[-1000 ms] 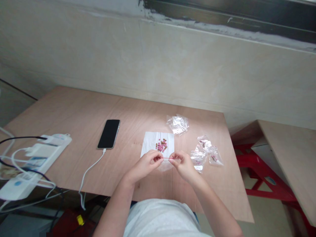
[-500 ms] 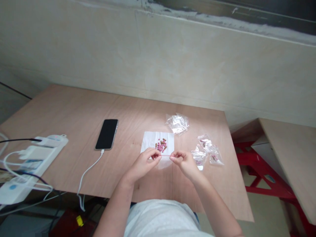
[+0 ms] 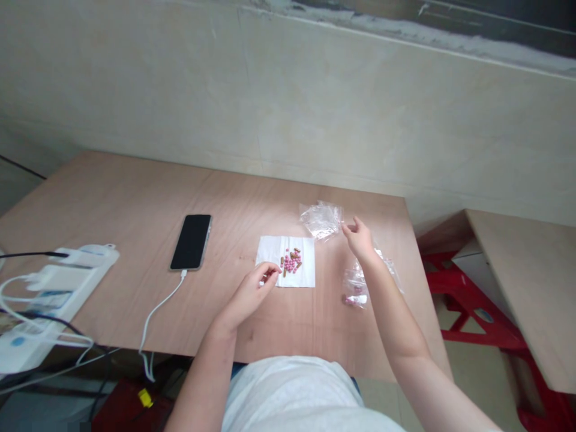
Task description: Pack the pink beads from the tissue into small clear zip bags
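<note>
My left hand (image 3: 260,283) is at the left front part of a white paper sheet (image 3: 308,279), its fingers curled in toward the thumb. What it pinches, if anything, is too small to make out. Just beyond its fingertips lies a loose heap of pink pills (image 3: 291,262) with several brown capsules (image 3: 297,249). My right hand (image 3: 360,238) is stretched forward with thumb and fingers apart, holding nothing visible. Its fingertips come close to the right edge of a stack of clear plastic bags (image 3: 321,221). Clear bags with pink pills inside (image 3: 355,294) lie beneath and beside my right forearm, partly covered by it.
A phone (image 3: 191,242) lies left on the wooden table (image 3: 234,198), plugged into a white cable (image 3: 155,315). At the far left is a white power strip (image 3: 85,288) with several cords. A red stool (image 3: 463,306) and another table (image 3: 526,258) stand at the right.
Both hands held a small clear bag by its red-lined edge over the paper's front. They have parted: my right hand moved forward and right toward the bag stack, the left back slightly left.
</note>
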Action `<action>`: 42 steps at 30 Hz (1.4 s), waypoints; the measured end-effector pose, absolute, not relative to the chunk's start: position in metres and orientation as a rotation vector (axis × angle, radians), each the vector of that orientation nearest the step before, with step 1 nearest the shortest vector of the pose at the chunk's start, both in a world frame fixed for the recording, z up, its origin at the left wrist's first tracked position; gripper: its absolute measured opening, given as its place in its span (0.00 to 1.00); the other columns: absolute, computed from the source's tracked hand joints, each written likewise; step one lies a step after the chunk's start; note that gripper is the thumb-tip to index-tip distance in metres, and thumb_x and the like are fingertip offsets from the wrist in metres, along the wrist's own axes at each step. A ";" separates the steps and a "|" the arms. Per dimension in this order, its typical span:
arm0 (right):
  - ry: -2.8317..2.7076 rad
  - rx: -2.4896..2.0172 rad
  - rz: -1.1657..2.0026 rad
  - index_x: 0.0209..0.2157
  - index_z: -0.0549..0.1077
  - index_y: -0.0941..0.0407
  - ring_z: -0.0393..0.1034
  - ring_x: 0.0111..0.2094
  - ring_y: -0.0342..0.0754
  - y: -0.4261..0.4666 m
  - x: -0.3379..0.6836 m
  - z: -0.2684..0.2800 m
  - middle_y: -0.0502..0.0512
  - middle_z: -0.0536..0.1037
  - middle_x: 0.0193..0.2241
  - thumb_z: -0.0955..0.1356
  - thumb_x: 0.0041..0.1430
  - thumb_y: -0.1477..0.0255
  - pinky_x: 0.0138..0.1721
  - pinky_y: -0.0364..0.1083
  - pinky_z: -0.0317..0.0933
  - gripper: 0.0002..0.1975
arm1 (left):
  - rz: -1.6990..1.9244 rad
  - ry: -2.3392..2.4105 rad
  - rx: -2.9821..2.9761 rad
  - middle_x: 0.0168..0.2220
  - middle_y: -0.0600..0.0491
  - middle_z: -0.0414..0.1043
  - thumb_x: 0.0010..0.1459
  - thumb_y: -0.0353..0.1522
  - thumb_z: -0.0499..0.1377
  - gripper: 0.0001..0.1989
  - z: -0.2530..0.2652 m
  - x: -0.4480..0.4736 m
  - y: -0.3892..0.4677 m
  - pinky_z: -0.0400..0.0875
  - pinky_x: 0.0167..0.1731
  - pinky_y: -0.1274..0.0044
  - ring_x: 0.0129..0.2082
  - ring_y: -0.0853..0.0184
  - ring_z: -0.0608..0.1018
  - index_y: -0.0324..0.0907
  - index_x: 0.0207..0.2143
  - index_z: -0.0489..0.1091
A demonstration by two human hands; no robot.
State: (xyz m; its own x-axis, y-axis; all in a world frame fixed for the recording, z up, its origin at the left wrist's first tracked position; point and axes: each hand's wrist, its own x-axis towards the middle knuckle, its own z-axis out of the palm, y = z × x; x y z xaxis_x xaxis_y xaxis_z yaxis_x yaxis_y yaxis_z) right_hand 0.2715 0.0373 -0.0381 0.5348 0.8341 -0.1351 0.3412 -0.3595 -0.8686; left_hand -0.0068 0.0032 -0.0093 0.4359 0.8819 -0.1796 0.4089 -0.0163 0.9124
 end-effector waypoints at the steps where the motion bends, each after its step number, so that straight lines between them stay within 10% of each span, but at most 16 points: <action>1: -0.971 -1.991 0.721 0.38 0.72 0.59 0.67 0.36 0.49 0.031 0.277 -0.043 0.60 0.75 0.32 0.64 0.48 0.68 0.38 0.48 0.59 0.15 | 0.536 1.146 1.627 0.32 0.53 0.68 0.55 0.35 0.49 0.09 -0.009 -0.007 0.003 0.64 0.32 0.79 0.34 0.68 0.70 0.41 0.33 0.65; 14: -1.447 -2.351 0.733 0.23 0.71 0.58 0.68 0.27 0.48 -0.059 0.300 -0.066 0.55 0.74 0.23 0.65 0.44 0.74 0.28 0.44 0.56 0.03 | 0.450 1.046 1.629 0.34 0.52 0.67 0.56 0.34 0.48 0.09 -0.011 0.002 -0.005 0.64 0.37 0.77 0.36 0.67 0.70 0.40 0.33 0.65; 23: -1.049 -1.930 1.467 0.21 0.69 0.60 0.68 0.19 0.45 -0.071 0.277 -0.004 0.54 0.73 0.17 0.67 0.43 0.71 0.21 0.43 0.62 0.06 | 0.338 0.968 1.647 0.32 0.54 0.67 0.56 0.35 0.48 0.10 0.004 0.010 -0.018 0.63 0.34 0.78 0.33 0.69 0.69 0.39 0.32 0.65; 42: -0.954 -1.319 1.718 0.19 0.64 0.58 0.55 0.13 0.36 -0.043 0.168 -0.007 0.45 0.65 0.12 0.69 0.41 0.63 0.15 0.38 0.48 0.14 | 0.502 0.937 1.357 0.29 0.52 0.71 0.51 0.33 0.54 0.08 -0.012 0.013 -0.022 0.68 0.31 0.77 0.29 0.70 0.73 0.37 0.33 0.66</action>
